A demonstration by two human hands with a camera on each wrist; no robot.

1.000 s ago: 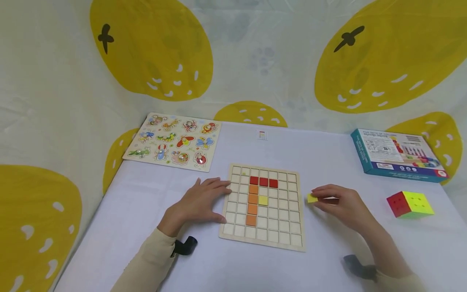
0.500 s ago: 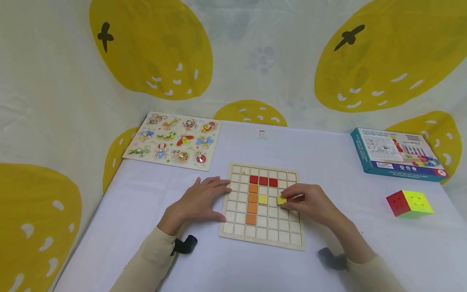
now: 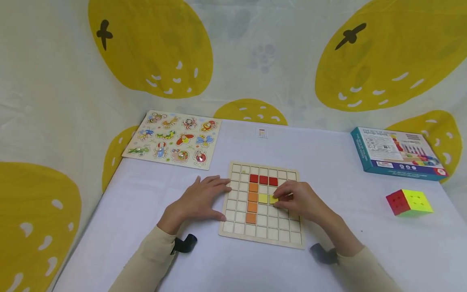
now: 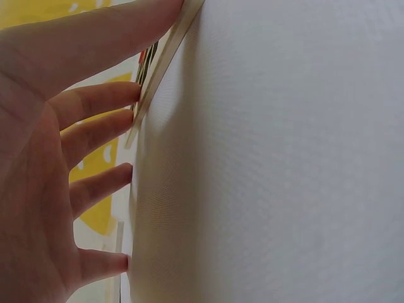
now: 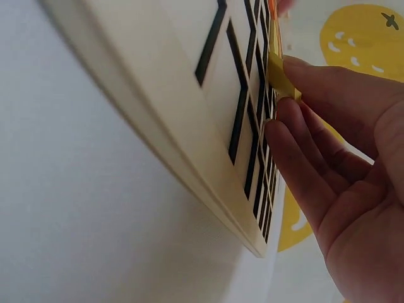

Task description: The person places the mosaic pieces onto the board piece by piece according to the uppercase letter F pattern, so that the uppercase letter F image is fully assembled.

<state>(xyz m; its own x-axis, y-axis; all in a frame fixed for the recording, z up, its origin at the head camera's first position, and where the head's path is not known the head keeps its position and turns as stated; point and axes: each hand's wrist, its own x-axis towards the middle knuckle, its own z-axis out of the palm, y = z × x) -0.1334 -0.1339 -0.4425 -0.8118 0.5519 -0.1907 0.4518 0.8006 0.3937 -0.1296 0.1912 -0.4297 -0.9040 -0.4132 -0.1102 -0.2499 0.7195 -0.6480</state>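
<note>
A square wooden grid board [image 3: 262,240] lies on the white cloth in front of the person. Set in its cells are three red tiles [image 3: 263,179] in a row, a column of several orange tiles [image 3: 252,207] and one yellow tile [image 3: 262,198]. My right hand [image 3: 300,199] pinches a second yellow tile [image 5: 282,77] between thumb and fingers, right at the cell beside the first yellow one. In the right wrist view that tile tilts against the board's surface. My left hand [image 3: 198,202] is spread, with thumb and fingertips at the board's left edge.
An insect picture puzzle board [image 3: 173,140] lies at the back left. At the back right is a teal-edged box [image 3: 399,154], with a puzzle cube [image 3: 410,202] in front of it. A small printed card [image 3: 261,132] lies behind the grid board.
My right hand has carried the yellow tile leftward from beside the board to the cell next to the first yellow tile. My left hand has stayed at the left edge.
</note>
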